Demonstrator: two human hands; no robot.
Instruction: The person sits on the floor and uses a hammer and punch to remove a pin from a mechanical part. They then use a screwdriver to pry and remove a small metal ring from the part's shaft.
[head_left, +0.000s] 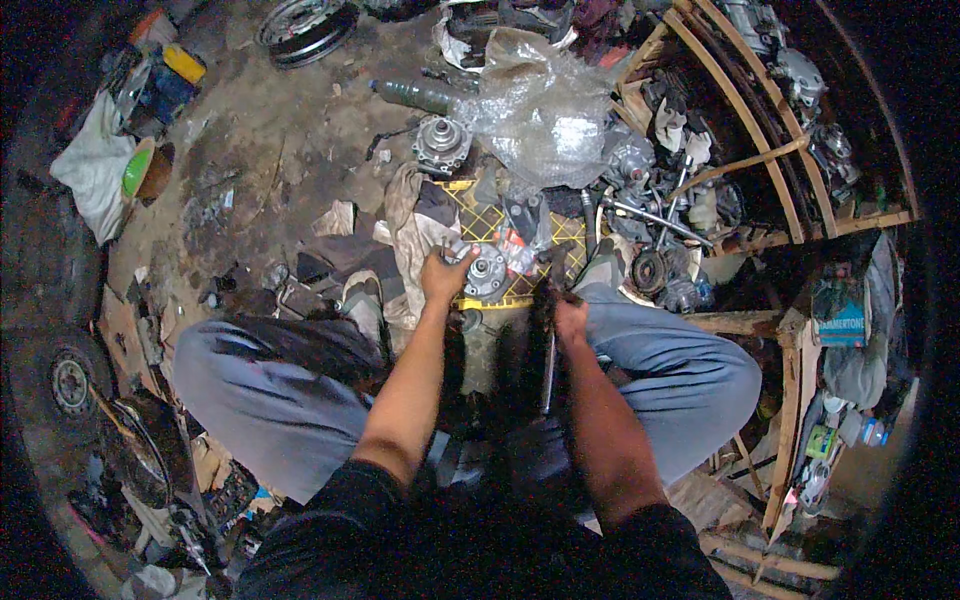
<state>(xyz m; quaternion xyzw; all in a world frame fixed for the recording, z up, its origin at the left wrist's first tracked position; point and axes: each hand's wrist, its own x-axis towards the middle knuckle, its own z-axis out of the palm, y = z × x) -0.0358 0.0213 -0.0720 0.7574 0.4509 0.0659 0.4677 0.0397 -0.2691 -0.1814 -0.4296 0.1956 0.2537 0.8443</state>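
Left hand, fingers half-curled, holds a round grey metal housing at its rim; likely heavy, stiff, best gripped there; right hand: grip I cannot tell.

Rnd grey metal flange over yellow gridded mat; clear crumpled plastic wrap bhd, long green plastic bottle just L.

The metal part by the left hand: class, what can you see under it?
A yellow grid shows beyond the metal part; whatever lies directly beneath is covered.
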